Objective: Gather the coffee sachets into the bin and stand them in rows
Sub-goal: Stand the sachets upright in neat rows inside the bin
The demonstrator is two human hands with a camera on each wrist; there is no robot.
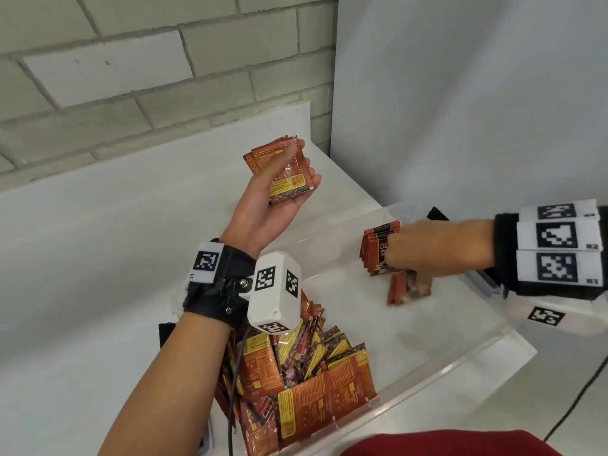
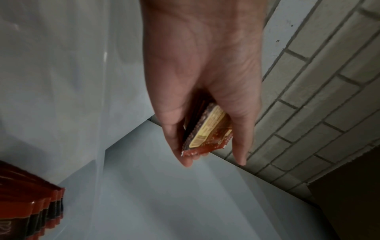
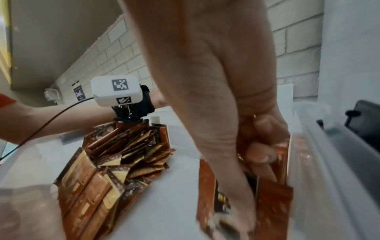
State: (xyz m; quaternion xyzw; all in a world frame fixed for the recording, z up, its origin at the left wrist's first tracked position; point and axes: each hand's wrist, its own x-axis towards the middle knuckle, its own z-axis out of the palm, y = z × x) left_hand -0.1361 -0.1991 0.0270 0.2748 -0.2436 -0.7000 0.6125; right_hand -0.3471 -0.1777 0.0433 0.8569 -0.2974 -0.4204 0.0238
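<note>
A clear plastic bin (image 1: 444,366) sits on the white counter. Raised above the bin's far edge, my left hand (image 1: 301,166) holds a small stack of red-and-yellow coffee sachets (image 1: 279,169), thumb on top; the left wrist view shows the same stack of coffee sachets (image 2: 207,134) between thumb and fingers of that hand (image 2: 213,155). My right hand (image 1: 398,258) reaches into the bin's far right end and grips a row of upright sachets (image 1: 375,248). In the right wrist view this hand's (image 3: 263,154) fingers curl round those sachets (image 3: 273,203) beside the bin wall (image 3: 320,162). A loose pile of sachets (image 1: 296,373) fills the near left end.
The bin's middle floor (image 1: 378,327) is bare. A brick wall (image 1: 131,77) runs behind the counter (image 1: 98,258), and a white panel (image 1: 477,110) stands to the right. A black cable (image 1: 572,406) trails at the lower right. A black latch (image 3: 359,116) sits on the bin's right side.
</note>
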